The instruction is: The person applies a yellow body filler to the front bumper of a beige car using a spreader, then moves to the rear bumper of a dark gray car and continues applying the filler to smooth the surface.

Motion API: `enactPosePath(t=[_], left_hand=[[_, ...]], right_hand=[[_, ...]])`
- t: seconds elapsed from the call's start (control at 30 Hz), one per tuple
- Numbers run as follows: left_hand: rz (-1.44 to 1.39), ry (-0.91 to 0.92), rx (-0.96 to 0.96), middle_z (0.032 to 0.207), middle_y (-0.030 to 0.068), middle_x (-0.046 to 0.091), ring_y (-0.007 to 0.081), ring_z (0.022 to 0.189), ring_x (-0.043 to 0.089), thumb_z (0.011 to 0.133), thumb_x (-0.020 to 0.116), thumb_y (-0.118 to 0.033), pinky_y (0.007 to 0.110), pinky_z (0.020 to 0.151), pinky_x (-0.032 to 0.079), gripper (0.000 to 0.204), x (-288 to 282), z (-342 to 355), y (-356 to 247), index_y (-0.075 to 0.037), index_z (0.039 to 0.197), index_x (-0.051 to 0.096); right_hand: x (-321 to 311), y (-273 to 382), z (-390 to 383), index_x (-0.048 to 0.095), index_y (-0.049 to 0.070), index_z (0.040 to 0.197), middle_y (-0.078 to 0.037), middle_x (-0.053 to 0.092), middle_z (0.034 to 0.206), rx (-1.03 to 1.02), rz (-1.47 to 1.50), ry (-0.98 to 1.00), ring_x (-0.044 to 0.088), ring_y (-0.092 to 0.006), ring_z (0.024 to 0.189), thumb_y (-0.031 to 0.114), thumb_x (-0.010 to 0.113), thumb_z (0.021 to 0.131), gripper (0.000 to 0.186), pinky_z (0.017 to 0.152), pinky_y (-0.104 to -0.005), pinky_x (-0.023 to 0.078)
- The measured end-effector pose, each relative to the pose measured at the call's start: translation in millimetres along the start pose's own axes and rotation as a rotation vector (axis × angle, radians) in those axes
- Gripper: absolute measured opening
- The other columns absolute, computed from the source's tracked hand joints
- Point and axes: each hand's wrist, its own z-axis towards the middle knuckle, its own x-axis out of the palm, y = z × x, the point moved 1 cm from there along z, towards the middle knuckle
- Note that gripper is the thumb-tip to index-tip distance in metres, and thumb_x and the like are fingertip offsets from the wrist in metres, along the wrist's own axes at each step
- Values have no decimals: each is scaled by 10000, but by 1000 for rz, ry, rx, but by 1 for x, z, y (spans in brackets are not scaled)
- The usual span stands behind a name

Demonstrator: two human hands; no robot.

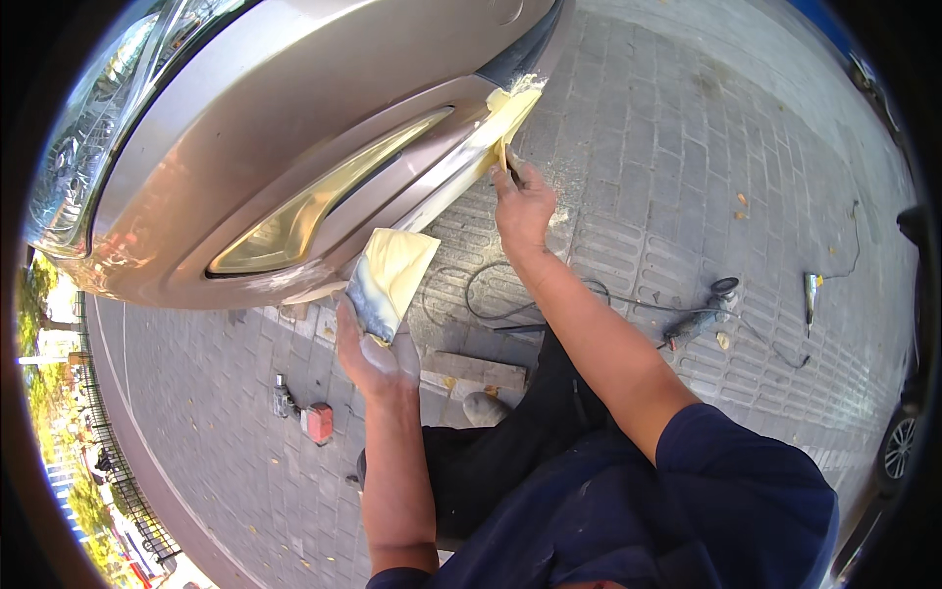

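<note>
My left hand (377, 363), dusted white, holds up a small flat mixing board (368, 294) smeared with yellow filler paste (403, 262). My right hand (526, 211) is closed on a thin putty spreader (508, 165), mostly hidden by the fingers. Its edge is at the lower rim of a bronze car bumper (285, 128). Along that rim lies a band of yellow filler (512, 113), rough and crumbly at its far end. A whitish sanded strip (442, 196) runs from there toward the board.
On the grey paving lie a corded power tool (702, 314), its black cable (471, 294), and a cordless tool with a red battery (316, 422). Farther right is a slim yellow-and-black tool (811, 294). A block (478, 371) sits by my shoe (485, 408). Another car's wheel (898, 447) shows at the right edge.
</note>
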Motion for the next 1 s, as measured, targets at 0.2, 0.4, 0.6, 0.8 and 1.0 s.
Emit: enactPosePath(t=[0.2,0.4,0.6,0.8,1.0], left_hand=[[8,-13,11,1498,167,641,322,1397,620,1162,496,-304,495,1211,482,486,5,-3,-5,42,1499,542],[-18,-22,-3,1493,176,645,327,1389,628,1170,478,-276,499,1197,505,455,4,0,1,42,1489,539],[8,-41,9,1479,152,653,318,1374,634,1167,489,-301,490,1181,509,458,10,-2,-2,15,1494,544],[22,-36,5,1481,170,649,330,1374,634,1172,473,-301,503,1190,502,463,7,-1,-3,26,1492,543],[20,-9,29,1487,174,647,331,1383,631,1168,479,-313,505,1196,492,487,6,1,-3,40,1497,545]], right_hand=[[17,15,-51,789,-3,1199,-232,754,1123,-208,-165,19,724,-413,1045,55,818,892,314,948,-450,563],[9,24,-84,788,26,1282,-179,774,1129,-265,-253,210,739,-318,1053,69,793,955,330,937,-392,567],[-30,30,-9,790,6,1210,-185,779,1039,4,40,167,694,-236,801,163,755,1029,242,750,-361,564],[-59,53,117,797,49,1141,-206,772,1065,-506,-596,81,697,-433,1012,119,700,995,188,901,-508,567],[-57,65,131,806,84,1121,-166,756,1079,-722,-791,168,658,-423,1030,107,719,951,192,917,-500,554]])
